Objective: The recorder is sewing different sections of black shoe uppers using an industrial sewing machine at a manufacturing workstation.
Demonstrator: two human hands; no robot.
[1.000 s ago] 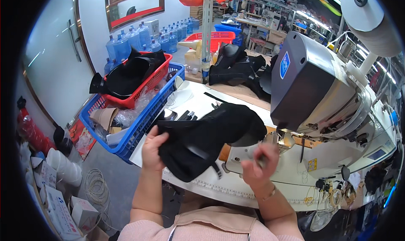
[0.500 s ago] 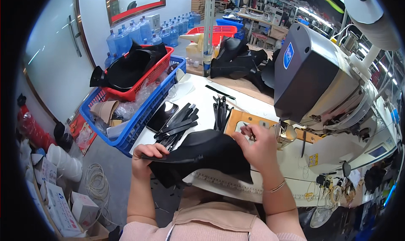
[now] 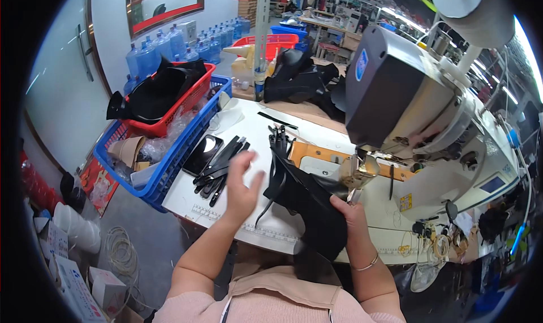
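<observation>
My right hand [image 3: 354,216] grips the edge of a black boot upper [image 3: 319,210], with the thumb on top and the other fingers mostly hidden. The piece hangs at the table's front edge, its lower end over my lap. A small shiny metal tip [image 3: 355,195] shows by my right thumb; I cannot make out what it belongs to. My left hand [image 3: 243,190] is off the boot upper, slightly blurred, thumb and fingers apart with nothing in them. Beside it lies a pile of black strips [image 3: 218,170]. More black strips [image 3: 278,139] lie behind the boot upper.
A sewing machine [image 3: 390,91] stands at the right, its needle area [image 3: 359,170] close to the boot upper. A phone [image 3: 203,155] lies at the table's left. Beyond it are a blue basket [image 3: 186,145] and a red basket [image 3: 175,109]. More black uppers [image 3: 300,82] lie behind.
My left hand has let go of the boot upper and moved right, over the strips. My right hand has moved lower and taken hold of the piece, which now hangs more upright, farther right.
</observation>
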